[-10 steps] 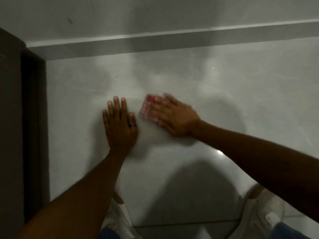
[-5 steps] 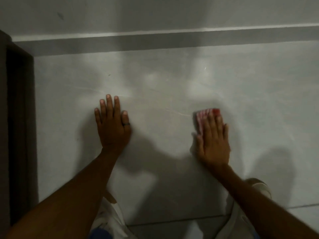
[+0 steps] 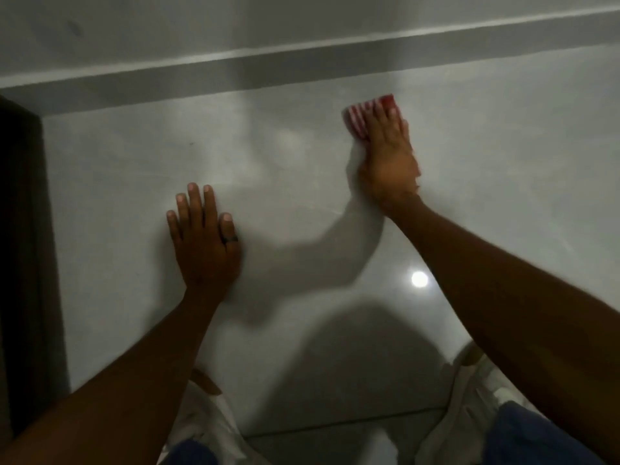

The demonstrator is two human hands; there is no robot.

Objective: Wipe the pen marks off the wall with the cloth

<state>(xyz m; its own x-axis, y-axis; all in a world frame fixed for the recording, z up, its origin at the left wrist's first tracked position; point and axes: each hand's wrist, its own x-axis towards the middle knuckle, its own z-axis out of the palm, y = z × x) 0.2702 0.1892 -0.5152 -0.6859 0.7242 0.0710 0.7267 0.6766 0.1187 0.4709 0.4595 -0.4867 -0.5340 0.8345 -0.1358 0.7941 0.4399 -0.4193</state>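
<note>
A grey-white glossy wall [image 3: 302, 156] fills the view. My right hand [image 3: 389, 162] lies flat on a red-and-white striped cloth [image 3: 359, 117] and presses it against the wall, high on the right. The cloth shows beyond and left of my fingertips. My left hand [image 3: 204, 243], with a dark ring on one finger, rests flat on the wall lower left, fingers together, holding nothing. A tiny dark speck [image 3: 192, 142] sits on the wall up and left; I can make out no clear pen marks.
A dark door frame [image 3: 23, 229] runs down the left edge. A grey ledge [image 3: 302, 67] crosses the wall above the cloth. Below are my white shoes [image 3: 476, 397] and the floor tiles. A light glare [image 3: 419, 279] shines beside my right forearm.
My right hand has swept the cloth from beside the left hand out to the right, then up the wall toward the ledge. My left hand has stayed planted on the wall.
</note>
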